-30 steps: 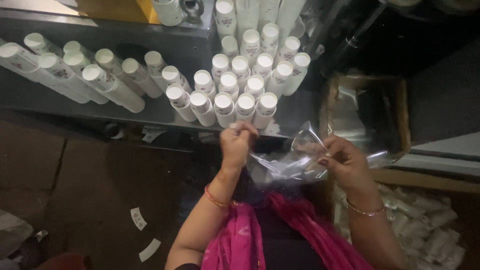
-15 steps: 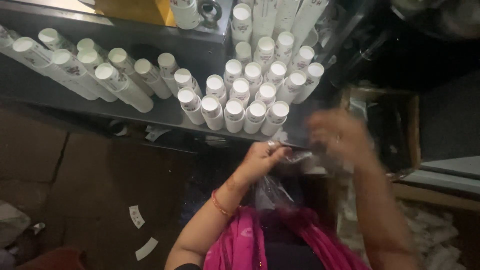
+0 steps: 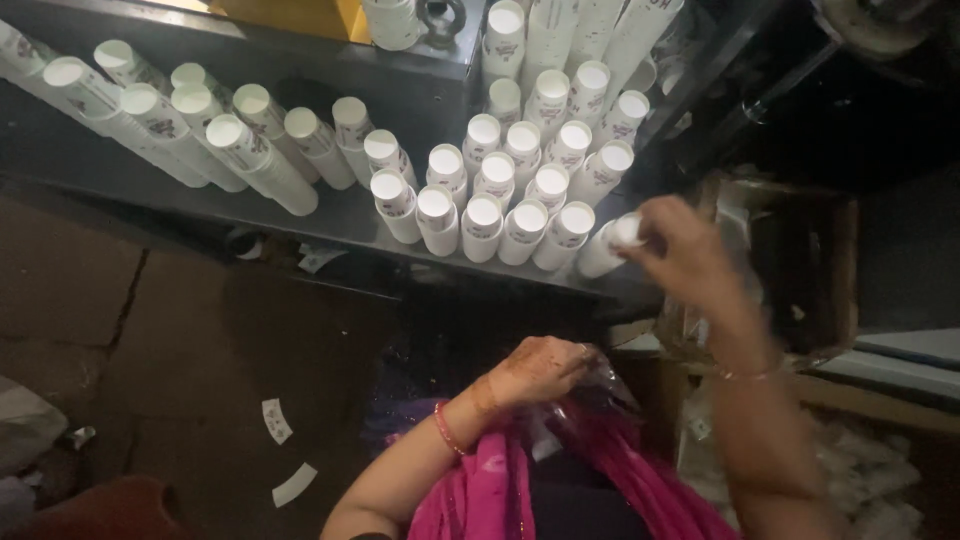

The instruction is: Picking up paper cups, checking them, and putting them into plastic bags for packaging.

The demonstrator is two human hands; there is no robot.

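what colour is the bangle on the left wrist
The bangle is red, seen in the head view, just behind the left hand.

floor: dark stained concrete floor [image 3: 180,330], cracked, white paper scraps [image 3: 276,420] near its lower middle | furniture: long grey metal shelf [image 3: 340,215] across the top | right: open brown cardboard box [image 3: 800,270] beside shelf's right end | light: dim
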